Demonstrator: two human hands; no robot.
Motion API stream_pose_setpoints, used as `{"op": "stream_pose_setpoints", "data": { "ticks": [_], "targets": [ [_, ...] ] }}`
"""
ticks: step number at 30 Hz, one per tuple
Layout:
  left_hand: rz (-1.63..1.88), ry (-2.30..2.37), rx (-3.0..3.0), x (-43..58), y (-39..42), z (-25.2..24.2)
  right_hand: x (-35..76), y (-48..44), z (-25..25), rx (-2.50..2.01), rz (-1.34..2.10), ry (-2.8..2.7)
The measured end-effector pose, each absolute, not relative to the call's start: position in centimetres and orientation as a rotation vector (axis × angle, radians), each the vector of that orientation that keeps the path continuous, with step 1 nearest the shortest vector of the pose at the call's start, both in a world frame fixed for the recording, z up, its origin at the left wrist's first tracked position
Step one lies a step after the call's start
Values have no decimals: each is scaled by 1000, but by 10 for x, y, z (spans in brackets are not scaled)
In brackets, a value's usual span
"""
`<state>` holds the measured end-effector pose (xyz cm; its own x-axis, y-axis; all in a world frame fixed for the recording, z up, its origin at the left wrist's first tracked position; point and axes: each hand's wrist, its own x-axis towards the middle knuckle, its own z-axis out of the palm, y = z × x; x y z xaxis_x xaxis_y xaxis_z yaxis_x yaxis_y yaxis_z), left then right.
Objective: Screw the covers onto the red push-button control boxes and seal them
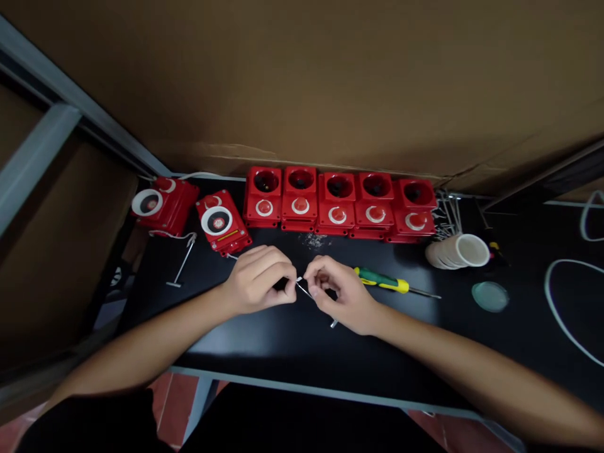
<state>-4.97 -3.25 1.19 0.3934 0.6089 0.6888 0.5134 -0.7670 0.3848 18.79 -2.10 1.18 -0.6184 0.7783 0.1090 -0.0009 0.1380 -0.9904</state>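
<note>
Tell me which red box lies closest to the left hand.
The tilted red box with the white-ringed disc, beyond the left hand. The other ringed box lies farther left; the row of five stands farther back.

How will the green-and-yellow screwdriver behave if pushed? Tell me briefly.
The screwdriver looks rigid: a straight metal shaft in a moulded handle. Its rounded handle lies on the smooth black table, so a sideways push would probably roll it. Probably light: it looks slim beside the right hand.

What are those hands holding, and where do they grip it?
A thin metal pin: the left hand pinches its upper end, the right hand its middle, fingertips only.
</note>
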Motion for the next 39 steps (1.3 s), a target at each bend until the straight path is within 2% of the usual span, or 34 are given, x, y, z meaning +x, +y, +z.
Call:
{"op": "stream_pose_setpoints", "data": {
  "ticks": [9, 20, 30, 39],
  "targets": [
    [1270, 905, 2610, -48, -31, 13, 188, -25, 6, -829, 1507, -1809],
    [1059, 967, 2975, -49, -36, 22, 176, -23, 16, -889, 1512, -1937],
    [925, 946, 3032, -58, -33, 26, 169, -17, 12, -830, 1358, -1967],
    [1073, 898, 2838, -54, -38, 25, 166, -26, 10, -861, 1183, -1926]
  ]
}}
